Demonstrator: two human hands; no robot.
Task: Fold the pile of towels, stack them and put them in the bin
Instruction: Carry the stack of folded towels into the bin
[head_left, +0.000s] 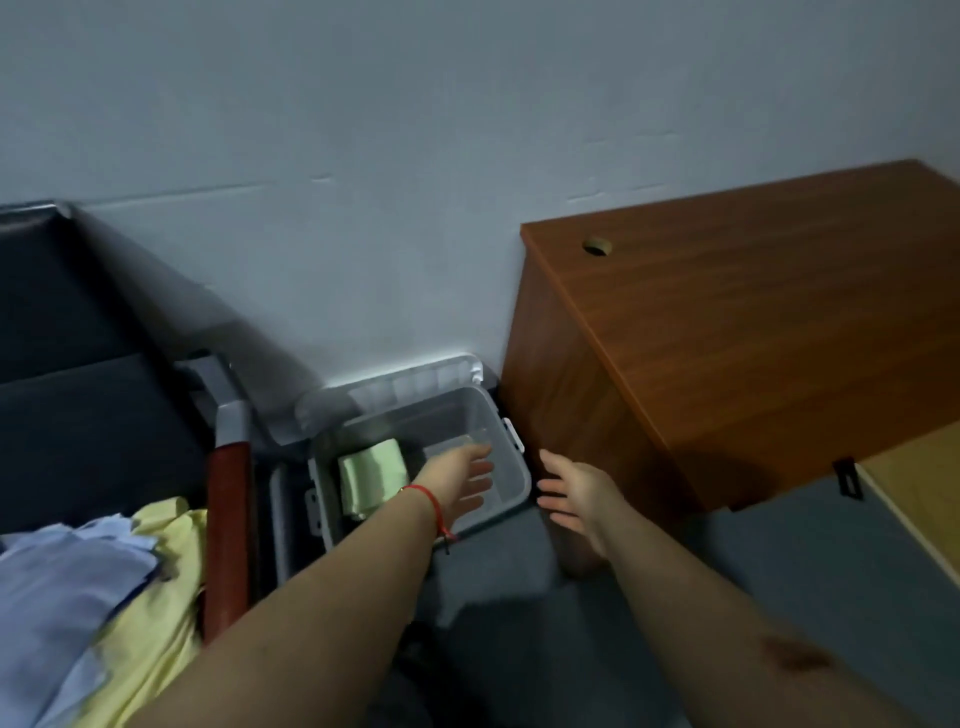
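Reaching forward and down, the left hand (470, 480) is hovering over the open clear plastic bin (514, 470), palm turned inward, fingers straight and loosely spread, gripping nothing. A red string bracelet (431, 506) is circling its wrist. The right hand (574, 496) is stretching out just beside the bin's right wall, outside it, fingers extended and slightly apart, holding nothing; whether it is touching the bin cannot be told. A folded green towel (371, 478) is lying inside the bin against its left wall. The bin is sitting on the grey floor (779, 561) between a dark sofa (93, 410) and a wooden desk (753, 322), near the wall. Unfolded blue towels (57, 587) and a yellow towel (156, 597) are lying heaped at the sofa's near right edge.
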